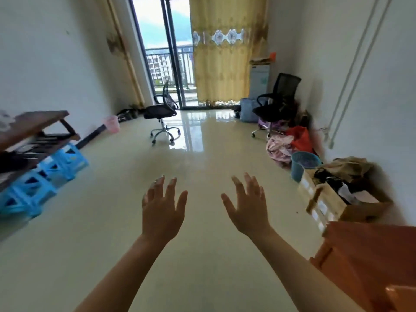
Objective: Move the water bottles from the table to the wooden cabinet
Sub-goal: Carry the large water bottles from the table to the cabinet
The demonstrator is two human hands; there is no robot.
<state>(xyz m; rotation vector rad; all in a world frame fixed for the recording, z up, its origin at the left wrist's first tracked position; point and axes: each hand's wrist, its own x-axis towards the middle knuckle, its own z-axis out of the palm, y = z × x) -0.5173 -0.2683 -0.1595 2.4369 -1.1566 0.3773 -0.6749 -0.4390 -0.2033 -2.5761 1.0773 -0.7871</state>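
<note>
Holding the left hand [161, 212] and the right hand [248, 210] empty over the floor [202, 158], fingers [171, 188] spread apart, a person would likely do best turning toward the worktop [33, 124] well left of the fingers, where no water bottles show clearly, the wooden cabinet [369, 255] lying close right.

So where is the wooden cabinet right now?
Head view, bottom right corner: the wooden cabinet stands by the right wall, just nearer than the cardboard box, right of the right hand.
</note>
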